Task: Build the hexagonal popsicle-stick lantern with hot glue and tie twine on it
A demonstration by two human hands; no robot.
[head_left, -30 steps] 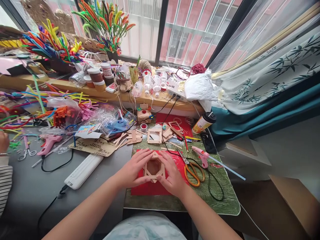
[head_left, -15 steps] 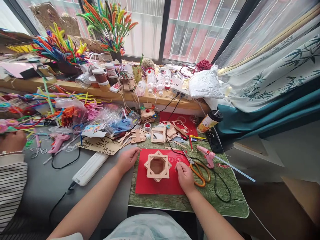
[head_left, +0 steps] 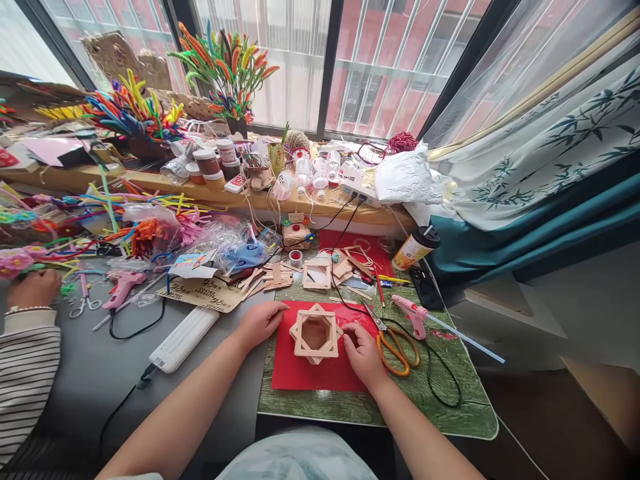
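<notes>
A small octagon-shaped stack of wooden craft sticks (head_left: pixel 327 352), built from square frames turned against each other, stands on a red sheet (head_left: pixel 295 377). On its left is my left hand (head_left: pixel 261 325), over the sheet's upper left edge, fingers pointing inward and thumb a little apart, holding nothing. My right hand (head_left: pixel 364 353) is loosely curved beside the stack's right corner, with a gap between thumb and forefinger. Whether its fingertips touch the sticks I cannot tell. Orange-handled scissors (head_left: pixel 400 350) lie just right of that hand.
A pink glue gun (head_left: pixel 413 315) with a long glue stick lies at right. Behind are a square stick frame (head_left: pixel 317 285), loose craft sticks (head_left: pixel 277 275) and a drink cup (head_left: pixel 416 247). A white power strip (head_left: pixel 185 339) lies left. A co-worker's hand (head_left: pixel 35 290) is at far left.
My right hand has moved left, close to the stack's corner, and its thumb and forefinger have parted. My left hand has shifted slightly right. The stack stays put; the camera view has tilted slightly.
</notes>
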